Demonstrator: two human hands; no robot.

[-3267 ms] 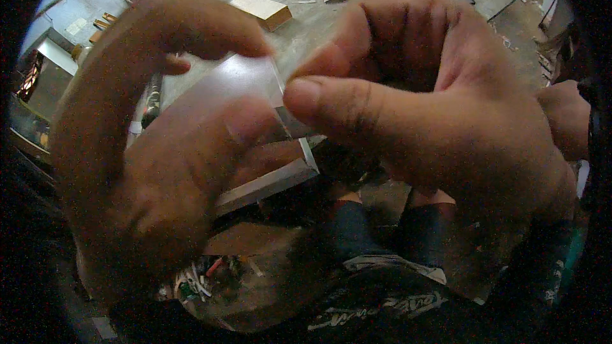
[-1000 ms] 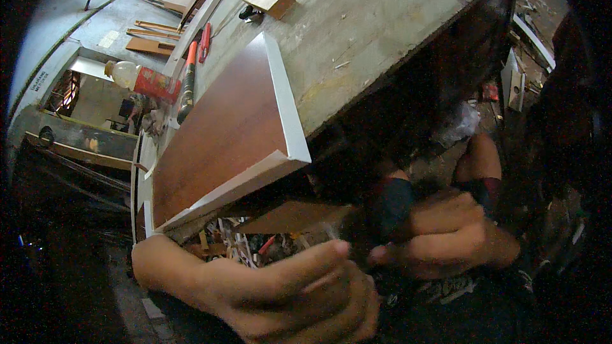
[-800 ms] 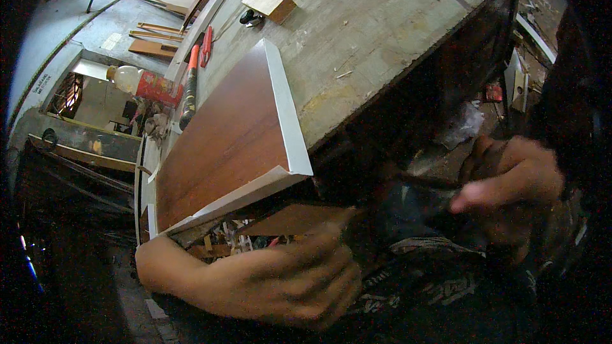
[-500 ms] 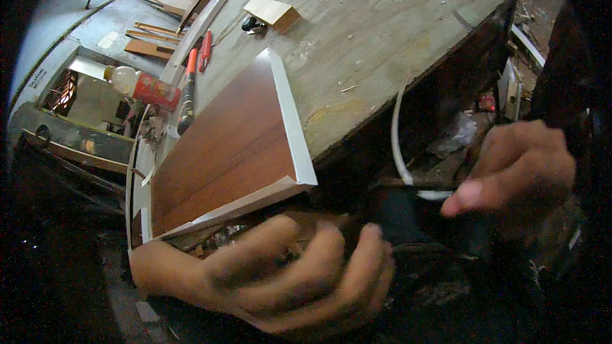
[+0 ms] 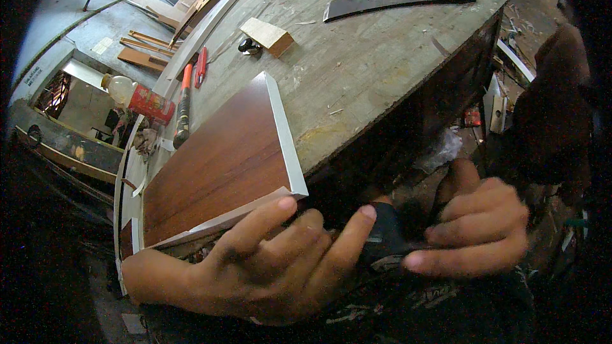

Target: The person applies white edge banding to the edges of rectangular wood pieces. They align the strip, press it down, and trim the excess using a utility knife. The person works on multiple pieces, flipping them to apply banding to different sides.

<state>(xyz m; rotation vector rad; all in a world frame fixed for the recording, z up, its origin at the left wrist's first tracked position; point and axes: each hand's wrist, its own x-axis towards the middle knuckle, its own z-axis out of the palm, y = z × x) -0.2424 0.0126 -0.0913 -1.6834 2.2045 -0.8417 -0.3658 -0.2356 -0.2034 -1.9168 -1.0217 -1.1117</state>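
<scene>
A brown wood-grain panel [image 5: 217,159] with white edging lies at the table's near left. The white strip [image 5: 248,206] on its near edge has a slightly ragged end by the corner. My left hand [image 5: 274,261] is in front of that edge, fingers apart, one fingertip at the strip near the corner. It holds nothing that I can see. To its right, below the table edge, my right hand [image 5: 481,229] has its fingers curled in; what they hold, if anything, is hidden. Between the hands is a dark thing [image 5: 386,226] I cannot make out.
On the worktable [image 5: 376,57] are a wood block [image 5: 268,35], a small black object [image 5: 248,46], a slotted dark curved piece [image 5: 401,1], an orange-and-black handled tool [image 5: 183,105] and a red cutter [image 5: 201,67]. A red-labelled bottle [image 5: 152,103] lies at left. Scraps litter the floor.
My right hand has moved down and left, toward the left hand. The loose white strip near it has gone from sight. My left hand's fingertip has come up to the panel's edge.
</scene>
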